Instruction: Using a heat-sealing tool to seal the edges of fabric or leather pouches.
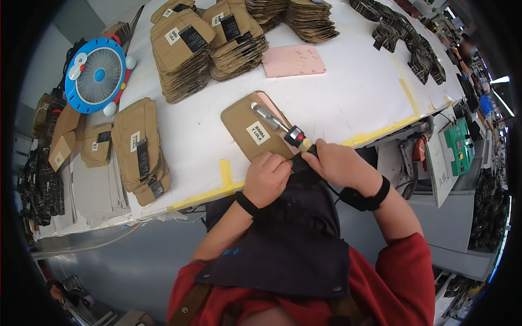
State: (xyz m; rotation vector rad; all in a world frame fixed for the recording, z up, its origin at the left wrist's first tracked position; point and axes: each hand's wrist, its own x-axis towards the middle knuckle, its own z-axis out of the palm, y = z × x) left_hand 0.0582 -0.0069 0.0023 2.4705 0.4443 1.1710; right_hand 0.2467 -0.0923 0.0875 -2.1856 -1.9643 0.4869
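Note:
A tan fabric panel (pixel 237 120) with rounded corners and a white printed label (pixel 258 133) lies near the table's front edge. Part of a pink panel (pixel 267 101) shows along its right side. My left hand (pixel 266 178) is closed at the panel's near edge, fingers curled and pinching there. In my right hand (pixel 340 165) is a handheld tool (pixel 270 118) with a rounded metal head and a black, red and yellow handle. Its metal head lies over the panel's right part, though I cannot tell whether it touches. A dark piece (pixel 300 163) sits beneath the handle, between my hands.
Stacks of tan panels (pixel 182 46) stand at the back and more (pixel 136 146) lie at left. A pink template (pixel 294 61) rests beyond the work. A blue fan (pixel 95 76) is far left, dark patterned straps (pixel 413 46) far right. A green box (pixel 458 148) stands beside the table.

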